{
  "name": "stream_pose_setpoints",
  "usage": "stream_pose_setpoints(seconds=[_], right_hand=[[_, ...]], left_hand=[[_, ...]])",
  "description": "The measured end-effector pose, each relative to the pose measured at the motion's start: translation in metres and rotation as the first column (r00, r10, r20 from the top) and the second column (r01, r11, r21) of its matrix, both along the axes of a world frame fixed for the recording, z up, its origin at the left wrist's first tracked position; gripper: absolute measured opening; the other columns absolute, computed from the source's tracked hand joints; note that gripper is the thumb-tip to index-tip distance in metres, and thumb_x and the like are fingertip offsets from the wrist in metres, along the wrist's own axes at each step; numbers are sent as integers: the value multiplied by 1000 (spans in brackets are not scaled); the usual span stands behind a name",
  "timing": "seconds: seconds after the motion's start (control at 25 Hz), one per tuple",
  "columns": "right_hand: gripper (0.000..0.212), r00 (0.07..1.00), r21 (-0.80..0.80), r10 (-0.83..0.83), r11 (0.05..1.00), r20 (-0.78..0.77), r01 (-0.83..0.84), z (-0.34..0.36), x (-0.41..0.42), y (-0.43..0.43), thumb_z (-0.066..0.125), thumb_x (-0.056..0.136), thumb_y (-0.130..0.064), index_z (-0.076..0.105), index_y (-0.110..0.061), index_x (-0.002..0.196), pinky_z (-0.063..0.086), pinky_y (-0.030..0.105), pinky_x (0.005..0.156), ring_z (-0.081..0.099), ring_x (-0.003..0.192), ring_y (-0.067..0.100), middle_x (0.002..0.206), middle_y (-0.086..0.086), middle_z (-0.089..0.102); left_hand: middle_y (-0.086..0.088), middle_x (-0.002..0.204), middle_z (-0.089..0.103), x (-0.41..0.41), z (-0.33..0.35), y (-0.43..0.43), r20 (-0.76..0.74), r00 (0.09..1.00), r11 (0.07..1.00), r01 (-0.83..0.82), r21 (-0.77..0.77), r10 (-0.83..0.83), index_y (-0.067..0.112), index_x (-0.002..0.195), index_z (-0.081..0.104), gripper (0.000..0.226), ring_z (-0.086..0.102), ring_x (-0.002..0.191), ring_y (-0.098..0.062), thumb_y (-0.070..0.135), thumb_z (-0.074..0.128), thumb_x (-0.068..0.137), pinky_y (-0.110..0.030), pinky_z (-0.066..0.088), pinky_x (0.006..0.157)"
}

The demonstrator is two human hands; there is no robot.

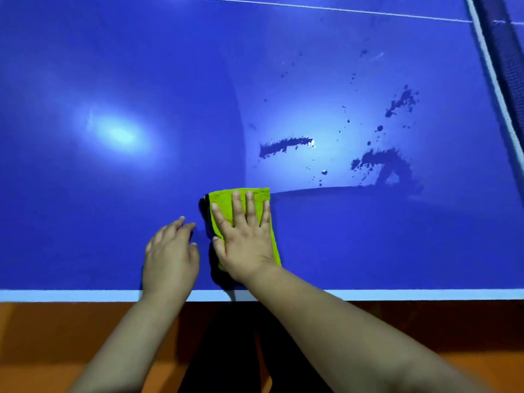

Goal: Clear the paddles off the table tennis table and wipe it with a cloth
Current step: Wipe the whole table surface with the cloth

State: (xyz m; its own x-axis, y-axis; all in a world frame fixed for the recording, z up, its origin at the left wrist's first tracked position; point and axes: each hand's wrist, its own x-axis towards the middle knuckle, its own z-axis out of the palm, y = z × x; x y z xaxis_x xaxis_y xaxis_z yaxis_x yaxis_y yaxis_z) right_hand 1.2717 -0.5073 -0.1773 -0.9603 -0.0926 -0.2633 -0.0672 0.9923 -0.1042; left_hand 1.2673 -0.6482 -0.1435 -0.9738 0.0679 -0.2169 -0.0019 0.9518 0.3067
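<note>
Right hand flat, straight spread fingers pressing green cloth onto blue table, left hand just beside, fingers relaxed, holding nothing, wet smears beyond right fingertips

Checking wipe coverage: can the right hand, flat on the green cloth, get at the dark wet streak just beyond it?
Probably yes. The right hand presses the green cloth flat, and only bare blue table lies between it and the wet streak; the left hand rests off to the side.
</note>
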Motion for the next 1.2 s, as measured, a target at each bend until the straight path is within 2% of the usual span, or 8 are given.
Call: stream_pose_setpoints(seconds=[0.08,0.2,0.32,0.44,0.64,0.8,1.04,1.2], right_hand=[[64,993,-24,115,993,-25,-116,-4,-16,7,31,88,-46,21,-35,150,-5,60,114,-1,147,34,160,11,9],[65,988,-57,113,991,-108,-119,-10,-25,26,30,82,-42,33,-36,146,1,53,118,12,147,28,158,5,23],[65,993,-75,78,994,-92,-85,-12,-27,62,41,87,-39,24,-36,150,-8,49,118,1,148,25,161,3,13],[66,994,-83,-1,996,-112,-9,-9,-26,123,40,87,-39,24,-35,150,-6,48,118,2,148,25,161,3,13],[68,981,-44,-154,988,-116,150,-7,-8,248,25,82,-44,23,-36,150,-7,46,118,6,148,24,160,2,15],[69,945,-53,-293,956,-143,288,-5,9,349,27,80,-45,28,-36,149,-1,47,118,11,148,25,159,2,20],[68,883,-53,-445,895,-149,442,-4,33,478,31,82,-45,28,-35,148,-3,44,119,11,148,23,159,1,20],[68,858,-35,-502,864,-107,501,1,52,548,27,82,-47,23,-37,150,-2,42,120,4,148,20,160,-1,15]], left_hand=[[-16,129,55,3,-1,-1,9,1000,999,-30,-17,30,5,116,62,36,49,118,-37,4,62,80,-49,38,96],[-15,130,55,2,0,16,4,1000,1000,-12,-25,13,5,116,62,36,49,118,-36,6,62,80,-48,38,96],[-14,131,54,-4,3,55,-19,999,999,28,-30,-28,7,117,62,36,48,119,-35,7,61,81,-47,36,97],[-12,133,53,-11,7,105,-46,996,997,80,-20,-81,9,119,61,36,46,121,-33,9,60,83,-45,34,100],[-8,136,51,-18,10,213,-42,985,985,170,39,-168,11,121,60,36,44,123,-30,11,57,85,-42,29,103],[-8,133,53,-22,5,302,-27,964,959,265,101,-264,12,117,62,34,46,121,-30,9,59,83,-42,31,102],[-6,128,57,-34,0,433,-56,917,899,399,179,-396,13,114,64,33,50,117,-30,8,61,82,-43,34,101],[-8,124,60,-39,0,486,-82,888,863,460,206,-453,11,110,66,30,53,113,-30,6,63,80,-42,37,98]])
